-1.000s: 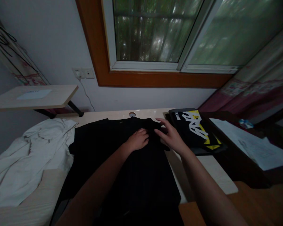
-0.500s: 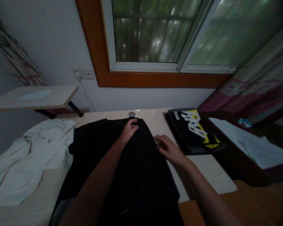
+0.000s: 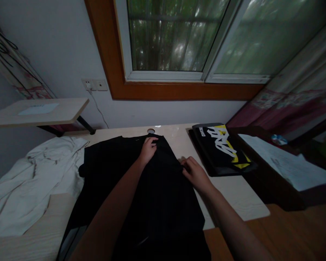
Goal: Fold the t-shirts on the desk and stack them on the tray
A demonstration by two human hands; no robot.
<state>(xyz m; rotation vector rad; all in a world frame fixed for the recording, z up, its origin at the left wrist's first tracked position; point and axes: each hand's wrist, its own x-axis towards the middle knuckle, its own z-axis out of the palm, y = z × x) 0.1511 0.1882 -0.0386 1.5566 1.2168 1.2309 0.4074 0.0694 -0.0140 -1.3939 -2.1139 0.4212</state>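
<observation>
A black T-shirt [image 3: 163, 195] lies spread over the desk in front of me, its neckline at the far side with a small tag there. My left hand [image 3: 148, 150] rests at the shirt's far shoulder, fingers bent together on the cloth; the thumb is hidden. At the shirt's right edge, my right hand [image 3: 197, 175] has thumb and fingertips pinched on the dark fabric. A folded black garment [image 3: 220, 150] with white and yellow print sits just beyond the right hand.
A crumpled white garment [image 3: 35, 181] lies on the left of the pale desk [image 3: 241, 197]. Behind it stands a small raised shelf [image 3: 62, 116]. Sheets of paper [image 3: 285, 163] rest on a dark surface at the right. A window [image 3: 176, 43] is above the desk.
My right fingers have closed onto the shirt's right edge. My left fingers have drawn closer together at the shoulder. The view has shifted slightly.
</observation>
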